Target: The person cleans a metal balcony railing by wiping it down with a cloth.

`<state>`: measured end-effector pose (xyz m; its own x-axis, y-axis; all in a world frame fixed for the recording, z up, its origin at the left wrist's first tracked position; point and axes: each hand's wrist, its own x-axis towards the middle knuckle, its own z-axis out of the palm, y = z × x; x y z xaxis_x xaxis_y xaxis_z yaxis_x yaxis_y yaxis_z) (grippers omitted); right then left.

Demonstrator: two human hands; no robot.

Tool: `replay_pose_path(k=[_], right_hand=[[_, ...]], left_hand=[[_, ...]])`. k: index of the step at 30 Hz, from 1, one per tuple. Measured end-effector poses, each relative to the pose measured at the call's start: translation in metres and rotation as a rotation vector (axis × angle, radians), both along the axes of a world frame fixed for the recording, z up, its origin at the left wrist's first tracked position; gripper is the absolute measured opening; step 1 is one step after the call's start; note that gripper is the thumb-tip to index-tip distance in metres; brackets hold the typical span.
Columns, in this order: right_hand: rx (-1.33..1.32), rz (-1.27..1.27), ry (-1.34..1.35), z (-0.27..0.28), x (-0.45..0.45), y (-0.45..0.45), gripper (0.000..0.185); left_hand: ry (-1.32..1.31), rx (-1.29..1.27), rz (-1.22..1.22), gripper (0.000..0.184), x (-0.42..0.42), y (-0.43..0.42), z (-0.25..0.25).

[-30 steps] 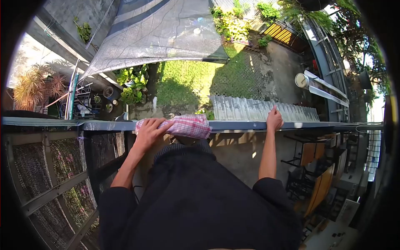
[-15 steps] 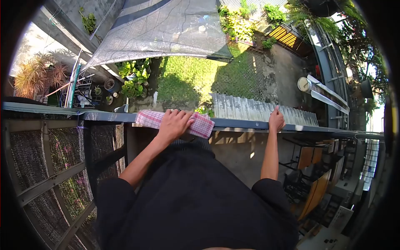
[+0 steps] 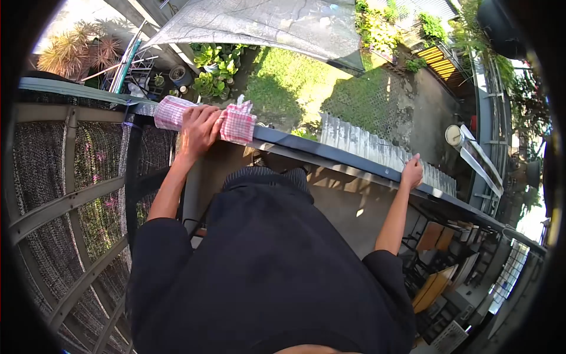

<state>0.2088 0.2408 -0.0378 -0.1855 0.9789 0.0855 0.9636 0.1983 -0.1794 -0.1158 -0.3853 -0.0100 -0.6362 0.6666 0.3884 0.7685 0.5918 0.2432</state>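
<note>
A red-and-white checked cloth (image 3: 239, 124) lies over the dark grey metal railing (image 3: 330, 154), its ends sticking out on both sides of my left hand (image 3: 200, 128). The fingers of that hand are wrapped over the cloth and press it to the top of the rail. Farther along the same railing, my right hand (image 3: 412, 171) is closed round it, with the thumb side up. No cloth shows under the right hand.
Just beyond the railing is a corrugated roof sheet (image 3: 365, 140), with a grassy yard (image 3: 283, 76) below. Slatted screening (image 3: 76, 194) stands at the left. Wooden-topped furniture (image 3: 433, 286) is at lower right. A shade net (image 3: 265, 23) hangs across the far side.
My left hand and the cloth have slid left along the railing, and the cloth has bunched up. The right hand stays on the rail. The view has tilted.
</note>
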Motion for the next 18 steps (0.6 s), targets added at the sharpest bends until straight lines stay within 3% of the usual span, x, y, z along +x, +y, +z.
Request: replay_pose_path(k=[4, 9, 15, 18], right_hand=[[0.059, -0.055, -0.011, -0.016, 0.005, 0.013, 0.072], [0.07, -0.061, -0.009, -0.013, 0.002, 0.007, 0.07], [0.032, -0.042, 0.005, -0.004, -0.002, -0.001, 0.068], [0.036, -0.041, 0.034, -0.004, -0.001, 0.0, 0.067]], left_hand=[[0.126, 0.083, 0.212, 0.025, -0.051, -0.083, -0.027], [0.103, 0.064, 0.274, 0.026, -0.064, -0.102, -0.031], [0.128, 0.128, 0.292, 0.023, -0.053, -0.073, -0.034], [0.038, 0.01, 0.362, 0.023, -0.021, -0.021, -0.032]])
